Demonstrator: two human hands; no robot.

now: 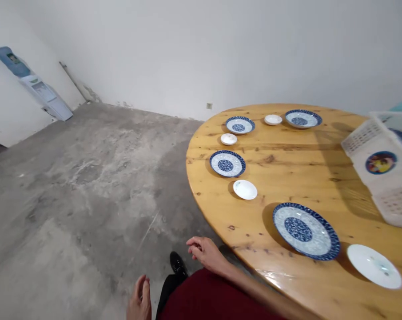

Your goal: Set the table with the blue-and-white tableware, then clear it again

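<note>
My left hand (pixel 139 300) hangs over the floor at the bottom of the view, loosely curled and holding nothing. Beside the table's edge is my right hand (pixel 204 252), also without anything in it, its fingers relaxed and slightly bent. Neither hand touches the round wooden table (pixel 270 158). Nearest the right hand on the tabletop are a blue-and-white plate (pixel 305 231) and a small white dish (pixel 245 190). Another white dish (pixel 374 266) lies at the near right. Farther along the rim sit a patterned plate (pixel 227 164), a white saucer (pixel 228 139) and more plates (pixel 240 126).
A white plastic basket (pixel 384 186) with blue-patterned ware inside stands on the table at the right. Against the far left wall is a water dispenser (pixel 45 93). Grey concrete floor (pixel 97 200) stretches left of the table. A black shoe (pixel 178 263) shows below me.
</note>
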